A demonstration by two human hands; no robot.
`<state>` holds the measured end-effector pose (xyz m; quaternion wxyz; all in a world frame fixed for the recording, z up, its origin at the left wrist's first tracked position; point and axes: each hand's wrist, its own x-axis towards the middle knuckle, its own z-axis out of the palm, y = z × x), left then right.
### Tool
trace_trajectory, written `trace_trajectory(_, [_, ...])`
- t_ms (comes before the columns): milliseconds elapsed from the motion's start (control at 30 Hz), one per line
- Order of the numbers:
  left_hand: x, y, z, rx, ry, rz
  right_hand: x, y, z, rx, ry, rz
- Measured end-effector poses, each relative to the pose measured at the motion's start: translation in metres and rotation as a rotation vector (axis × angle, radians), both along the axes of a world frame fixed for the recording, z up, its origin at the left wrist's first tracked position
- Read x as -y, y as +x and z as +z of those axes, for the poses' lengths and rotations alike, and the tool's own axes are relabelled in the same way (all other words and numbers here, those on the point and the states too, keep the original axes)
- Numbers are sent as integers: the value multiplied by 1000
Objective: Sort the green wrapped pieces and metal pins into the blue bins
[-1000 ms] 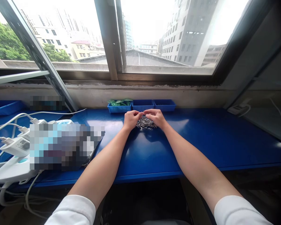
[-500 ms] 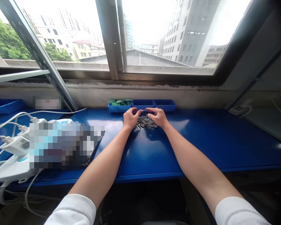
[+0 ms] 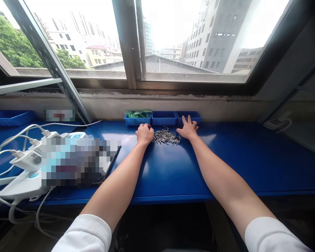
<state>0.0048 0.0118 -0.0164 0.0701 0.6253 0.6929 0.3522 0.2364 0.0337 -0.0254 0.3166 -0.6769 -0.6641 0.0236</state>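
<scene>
A pile of small, thin metal pins [image 3: 166,137], silvery and dark, lies on the blue tabletop between my hands. My left hand [image 3: 145,134] is at the pile's left edge, its fingers curled in; anything inside them is hidden. To the right of the pile, my right hand [image 3: 188,130] is open, fingers spread, and I see nothing in it. Its fingertips overlap the front of the right blue bin [image 3: 198,119]. Beside that bin stand a middle blue bin [image 3: 164,119] and a left blue bin [image 3: 137,121] holding green plastic packets [image 3: 139,114].
A white power strip [image 3: 23,183] with plugged-in chargers and loose white cables sits at the left, next to a pixelated object [image 3: 73,162]. A metal shelf post [image 3: 68,94] rises behind. Another blue tray [image 3: 12,118] is at far left. A window spans the back.
My hands have moved apart from above the pile: the left to its left edge with fingers curled, the right over to the right bin with fingers spread. The view has shifted slightly.
</scene>
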Motion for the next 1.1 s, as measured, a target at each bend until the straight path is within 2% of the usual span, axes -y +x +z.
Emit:
trace_trajectory(133, [2, 1, 1, -92, -89, -89, 5, -4, 1, -44, 134, -24])
trace_trajectory(233, [8, 3, 7, -142, -99, -54, 14, -12, 8, -79, 214, 27])
trace_trajectory(367, [14, -1, 15, -159, -77, 54, 25, -20, 14, -124, 141, 267])
trace_trajectory(433, [13, -9, 18, -129, -149, 46, 30, -23, 15, -129, 99, 391])
trace_trajectory(533, [11, -24, 22, -46, -272, 15, 35, -30, 15, -125, 56, 488])
trace_trajectory(633, [12, -34, 28, 41, -365, -64, 35, -36, 12, -80, 32, 513])
trace_trajectory(733, [15, -35, 33, 62, -436, -140, 33, -39, 8, -22, 27, 507])
trace_trajectory(933, [17, -28, 36, -41, -454, -242, 30, -39, 4, 3, 7, 491])
trace_trajectory(1100, [20, -24, 39, -97, -510, -242, 31, -39, 4, -16, 9, 497])
